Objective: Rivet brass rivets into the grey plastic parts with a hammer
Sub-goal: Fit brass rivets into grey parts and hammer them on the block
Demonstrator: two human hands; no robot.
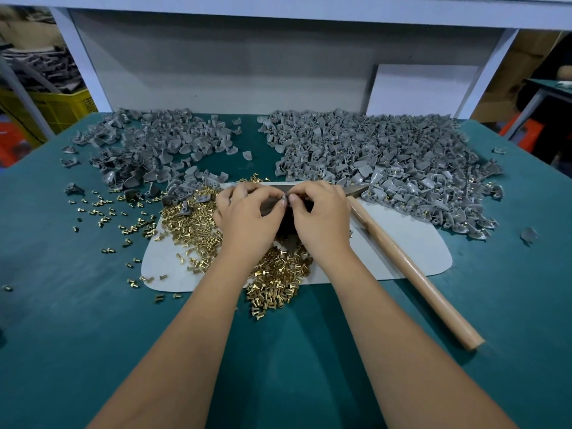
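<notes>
My left hand [247,215] and my right hand [318,215] meet over the white mat [402,243], fingertips pinching one small grey plastic part [283,198] between them. Whether a rivet is in it is hidden by my fingers. A heap of brass rivets [192,224] lies on the mat under and left of my hands. The hammer [411,267], with a wooden handle, lies untouched just right of my right hand, its metal head near the right pile. One pile of grey parts [148,147] sits at the back left, a bigger one [387,159] at the back right.
The green table [77,320] carries scattered loose rivets [105,209] at the left. A grey back panel [247,72] and white shelf posts close off the rear. A white board [424,88] leans at the back right. A yellow crate [52,106] stands beyond the left edge.
</notes>
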